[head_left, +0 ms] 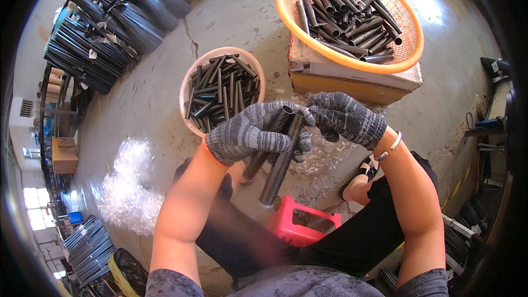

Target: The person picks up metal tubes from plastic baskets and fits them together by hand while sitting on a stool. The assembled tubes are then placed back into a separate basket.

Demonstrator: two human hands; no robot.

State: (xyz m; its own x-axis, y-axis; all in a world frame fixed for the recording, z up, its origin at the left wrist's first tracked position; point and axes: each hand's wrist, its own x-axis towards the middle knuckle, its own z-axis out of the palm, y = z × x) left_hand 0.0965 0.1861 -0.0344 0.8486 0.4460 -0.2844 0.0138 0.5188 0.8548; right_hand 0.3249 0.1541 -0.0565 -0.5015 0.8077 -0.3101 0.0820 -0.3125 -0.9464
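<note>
Two glossy black tubes lie in my left hand (245,132), which wears a grey striped knit glove and is closed round them. The front tube (279,176) slants down toward my lap; the other tube (255,164) runs beside it, partly behind the fingers. Their open upper ends point away from me. At the upper end of the front tube, my gloved right hand (347,118) is closed in a pinch. Whatever sits between its fingertips is too small to name. Beyond my left hand stands a pale pink basket (183,96) full of short black tubes (220,91).
An orange-rimmed basket (283,8) of larger black tubes (352,19) rests on a cardboard box (352,80). Crumpled clear plastic film (131,190) lies at left. A red plastic stool (300,231) stands between my legs. Bundled dark rods (88,49) fill the far left.
</note>
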